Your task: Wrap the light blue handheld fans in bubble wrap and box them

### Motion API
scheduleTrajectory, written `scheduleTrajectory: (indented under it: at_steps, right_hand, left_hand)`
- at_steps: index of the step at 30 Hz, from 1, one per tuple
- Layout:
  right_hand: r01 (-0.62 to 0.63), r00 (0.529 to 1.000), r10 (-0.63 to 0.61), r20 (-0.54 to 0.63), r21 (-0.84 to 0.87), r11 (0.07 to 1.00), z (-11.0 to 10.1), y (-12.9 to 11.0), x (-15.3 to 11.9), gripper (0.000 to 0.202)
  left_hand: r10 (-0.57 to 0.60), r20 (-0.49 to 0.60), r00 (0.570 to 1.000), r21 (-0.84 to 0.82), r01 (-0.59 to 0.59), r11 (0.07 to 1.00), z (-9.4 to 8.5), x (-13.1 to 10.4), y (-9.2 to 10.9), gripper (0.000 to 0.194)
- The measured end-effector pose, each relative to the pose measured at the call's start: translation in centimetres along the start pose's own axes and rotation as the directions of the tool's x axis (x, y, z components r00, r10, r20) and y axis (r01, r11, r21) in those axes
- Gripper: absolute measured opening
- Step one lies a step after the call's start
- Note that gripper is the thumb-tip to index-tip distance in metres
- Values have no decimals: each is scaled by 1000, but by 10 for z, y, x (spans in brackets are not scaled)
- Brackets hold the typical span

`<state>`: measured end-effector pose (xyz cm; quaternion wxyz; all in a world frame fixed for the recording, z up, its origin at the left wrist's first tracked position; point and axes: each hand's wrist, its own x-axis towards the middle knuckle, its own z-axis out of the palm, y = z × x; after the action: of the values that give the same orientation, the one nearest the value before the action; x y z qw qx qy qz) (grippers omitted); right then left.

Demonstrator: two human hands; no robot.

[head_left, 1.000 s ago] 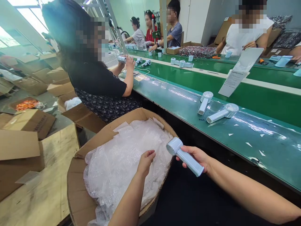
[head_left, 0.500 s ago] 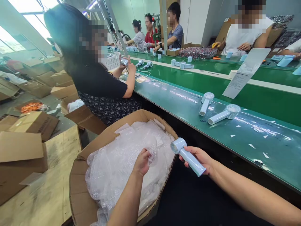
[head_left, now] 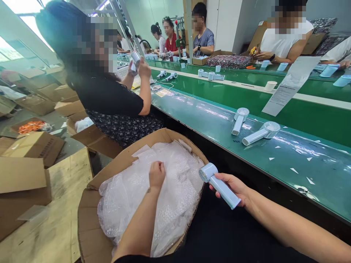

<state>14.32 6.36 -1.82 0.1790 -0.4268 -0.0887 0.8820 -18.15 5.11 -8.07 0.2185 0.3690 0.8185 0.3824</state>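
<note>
A light-blue handheld fan [head_left: 223, 188] with a round head and a flat handle is gripped in my right hand [head_left: 237, 186], between the box and the bench edge. Its round grille points left. My left hand [head_left: 157, 174] is closed, fingertips pinching the clear bubble-wrap bags [head_left: 181, 182] heaped in a large cardboard box [head_left: 90, 219]; the bag edge at the fingers is hard to make out. Two similar fans, one standing nearer the middle [head_left: 240, 120] and one to its right [head_left: 261, 133], lie on the green bench.
The green workbench [head_left: 197, 113] runs along the right, strewn with small white scraps. A printed sheet [head_left: 290, 87] stands tilted on it. A co-worker in black [head_left: 109, 91] sits at the left holding a fan. Other workers sit across the belt. Open cartons [head_left: 24, 175] fill the left floor.
My left hand has moved up and left over the bubble-wrap bags. My right hand keeps the fan almost in place. The co-worker at left has raised a fan.
</note>
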Motion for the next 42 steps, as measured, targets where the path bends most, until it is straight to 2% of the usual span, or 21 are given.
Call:
scheduleTrajectory:
  at_steps: [2, 5, 8, 10, 11, 12, 15, 17, 19, 21, 23, 24, 26, 28, 29, 32, 34, 36, 39, 41, 42]
  right_hand:
    - [0, 1000, 0, 1, -8, 1000, 0, 0, 0, 30]
    - [-13, 1000, 13, 1, -29, 1000, 0, 1, 1, 31]
    - [-26, 1000, 26, -3, -24, 999, -1, 2, 2, 30]
    - [-21, 1000, 21, 1, -9, 1000, 0, 2, 3, 28]
    - [-14, 1000, 14, 0, 0, 1000, 0, 2, 4, 28]
    - [-6, 1000, 6, -5, 12, 1000, 1, 2, 4, 27]
    - [-8, 1000, 8, -11, 28, 1000, 4, 2, 5, 26]
    - [-12, 1000, 12, -4, 17, 1000, 5, 3, 5, 26]
    - [-10, 1000, 10, -6, 6, 1000, 5, 3, 4, 27]
    - [-13, 1000, 13, -19, 2, 1000, 3, 4, 4, 28]
    - [-17, 1000, 17, -26, 2, 1000, 1, 4, 4, 30]
    - [-19, 1000, 19, -25, 1, 1000, 0, 4, 5, 30]
    - [-31, 999, 31, -13, -13, 999, 1, 5, 6, 29]
    - [-42, 999, 43, 8, -41, 998, 3, 7, 7, 26]
    - [-33, 999, 34, 26, -54, 998, 5, 8, 7, 25]
    - [47, 989, -32, 143, -103, 994, 8, 12, 6, 29]
    - [91, 965, -48, 257, -158, 983, 11, 13, 5, 40]
    - [98, 936, -17, 352, -215, 972, 14, 14, 7, 57]
    - [80, 904, 43, 425, -266, 961, 19, 10, 14, 76]
    - [81, 887, 69, 457, -300, 951, 21, 5, 18, 68]
    - [92, 880, 74, 470, -319, 943, 21, 2, 19, 60]
  left_hand:
    - [1, 19, 1000, 5, -1, 1000, 21, -25, -8, 18]
    - [-19, 136, 991, -10, 21, 1000, 40, -58, -19, 35]
    - [8, 283, 959, -25, -1, 1000, 41, -78, -25, 37]
    - [50, 365, 930, -24, -44, 999, 37, -85, -27, 56]
    - [55, 392, 918, -18, -53, 998, 37, -87, -28, 63]
    - [44, 407, 912, -8, -45, 999, 37, -86, -29, 62]
    - [-73, 383, 921, 40, 62, 997, 39, -71, -33, 36]
    - [-138, 350, 926, 79, 118, 990, 37, -54, -36, 32]
    - [-163, 318, 934, 127, 128, 984, 30, -40, -38, 36]
    - [-135, 287, 948, 182, 85, 980, 20, -36, -40, 40]
    - [-54, 305, 951, 222, -16, 975, 11, -40, -40, 38]
    - [-4, 344, 939, 230, -80, 970, 9, -44, -41, 36]
    - [76, 457, 886, 224, -198, 954, 9, -51, -41, 30]
    - [109, 546, 830, 214, -265, 940, 14, -56, -42, 21]
    - [113, 564, 818, 216, -278, 936, 17, -56, -41, 16]
    - [113, 530, 840, 226, -269, 936, 27, -56, -31, 13]
    - [109, 486, 867, 209, -237, 949, 31, -58, -17, 15]
    - [114, 476, 872, 155, -210, 965, 34, -65, 2, 19]
    - [159, 547, 822, 11, -197, 980, 30, -82, 32, 21]
    - [173, 597, 783, -161, -94, 982, 23, -92, 49, 19]
    - [161, 606, 779, -250, -6, 968, 19, -95, 56, 19]
